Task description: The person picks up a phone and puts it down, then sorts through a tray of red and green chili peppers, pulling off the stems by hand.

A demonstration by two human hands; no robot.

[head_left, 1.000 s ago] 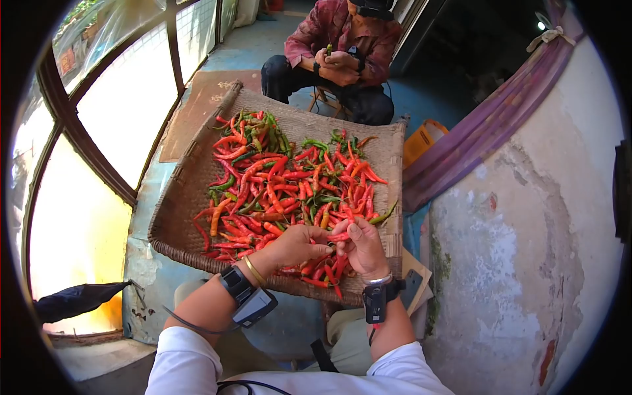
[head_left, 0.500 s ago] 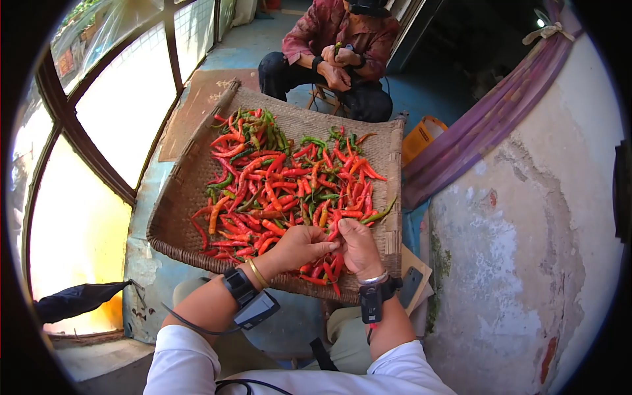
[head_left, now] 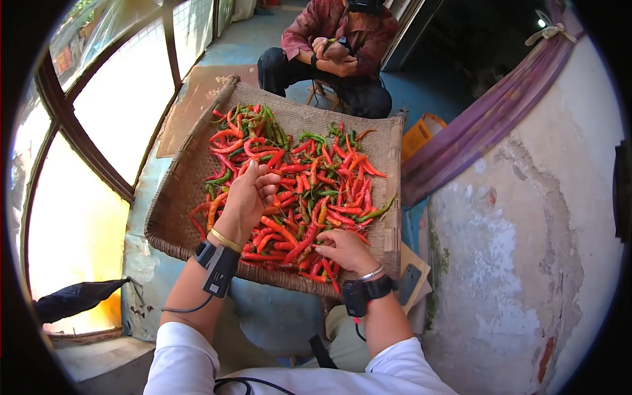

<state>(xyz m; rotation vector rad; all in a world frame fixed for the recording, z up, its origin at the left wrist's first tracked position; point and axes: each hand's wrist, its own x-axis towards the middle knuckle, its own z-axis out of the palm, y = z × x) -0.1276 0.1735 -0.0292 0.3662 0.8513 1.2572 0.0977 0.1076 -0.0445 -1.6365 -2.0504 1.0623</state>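
Red chili peppers (head_left: 283,227), mixed with some green and orange ones, lie heaped in a shallow woven basket (head_left: 172,217). My left hand (head_left: 250,194) is over the left-middle of the heap, its fingers loosely bent and apart, the tips overlapping peppers in this view. Lower right, my right hand (head_left: 347,251) is low at the near part of the heap. Its thumb and forefinger close at the upper end of a long red chili pepper (head_left: 301,246). Both wrists carry black strapped devices and bracelets.
Across the basket a person (head_left: 339,56) sits on a low stool, hands together around something small. A yellow-orange container (head_left: 422,136) stands beyond the right corner, by a purple curtain (head_left: 474,135). A phone (head_left: 411,283) lies right of the basket. Windows (head_left: 99,112) line the left.
My hands, together at a red pepper before, have parted. The left went up and left over the heap; the right shifted slightly down and left. The person opposite has raised their hands a little.
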